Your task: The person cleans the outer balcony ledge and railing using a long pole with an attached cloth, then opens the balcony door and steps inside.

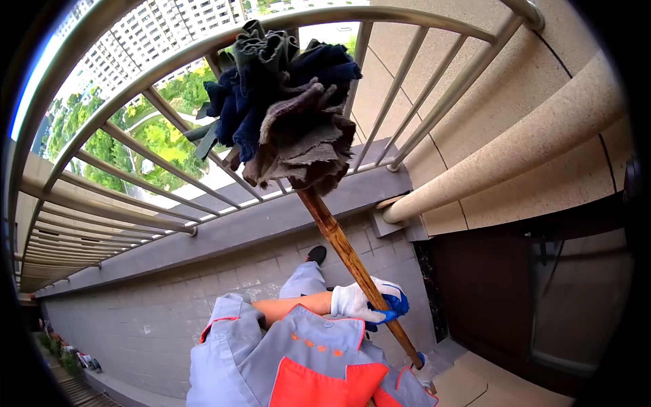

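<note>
A rag mop [298, 129] is held head-up in front of the metal railing, its bunched navy, grey and brown cloth strips nearest the camera. I cannot tell whether the cloth touches the rail. The wooden handle [339, 243] slants down to the lower right. My left hand [369, 302], in a white glove with blue coating, is wrapped around the handle partway along. Farther down, near the handle's end, my right hand [424, 371] is closed on it in a similar glove, partly hidden by my grey and orange jacket [319, 353].
The metal railing [146, 166] curves along a low grey ledge [230, 230], with trees and tall buildings beyond. Beige stone wall [502, 129] and a thick pipe [515, 146] stand at right, above a dark door [481, 298]. Grey tiles [163, 298] cover the floor; plants [57, 349] lie far left.
</note>
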Tool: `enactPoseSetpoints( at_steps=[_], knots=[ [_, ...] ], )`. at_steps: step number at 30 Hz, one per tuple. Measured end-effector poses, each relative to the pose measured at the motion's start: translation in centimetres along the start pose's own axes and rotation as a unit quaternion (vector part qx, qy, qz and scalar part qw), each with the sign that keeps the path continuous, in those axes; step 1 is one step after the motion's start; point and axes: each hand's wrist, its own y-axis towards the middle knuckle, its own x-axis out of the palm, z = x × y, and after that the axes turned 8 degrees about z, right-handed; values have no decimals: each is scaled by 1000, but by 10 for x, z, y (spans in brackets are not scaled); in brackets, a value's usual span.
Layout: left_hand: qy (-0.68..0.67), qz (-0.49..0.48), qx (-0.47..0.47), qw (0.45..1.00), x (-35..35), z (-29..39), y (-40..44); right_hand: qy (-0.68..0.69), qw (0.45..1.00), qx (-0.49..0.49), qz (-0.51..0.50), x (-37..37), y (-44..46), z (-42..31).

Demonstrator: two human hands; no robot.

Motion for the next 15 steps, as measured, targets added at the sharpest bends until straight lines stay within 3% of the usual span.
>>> enactPoseSetpoints(
  at_steps=[2, 4, 6, 7, 8, 9, 10, 11, 12, 15],
  knots=[
    [-93, 105, -72, 988, -30, -3, 3, 14, 1000, 1, 11, 13, 8, -10],
    [-243, 195, -88, 946, -60, -39, 0, -8, 1000, 8, -13, 36, 10, -8],
    [-212, 243, -67, 944, -82, -85, -22, -32, 999, 15, -31, 42, 10, -23],
    [-201, 326, -106, 918, -80, -116, -38, -77, 993, 21, -82, 33, 1, -39],
    [-251, 428, -218, 840, -76, -158, -59, -122, 983, 26, -132, 30, -7, -50],
    [-203, 420, -339, 817, -80, -181, -76, -113, 972, 62, -197, 34, -12, -55],
    [-296, 428, -470, 713, -77, -202, -94, -113, 961, 73, -240, 35, -15, -51],
    [-280, 471, -522, 654, -66, -271, -122, -115, 952, 66, -276, 34, -21, -37],
    [-323, 448, -619, 558, -56, -281, -131, -117, 942, 60, -308, 34, -27, -22],
    [-334, 436, -579, 603, -16, -284, -149, -130, 920, 33, -369, 25, -44, 42]
  ],
)
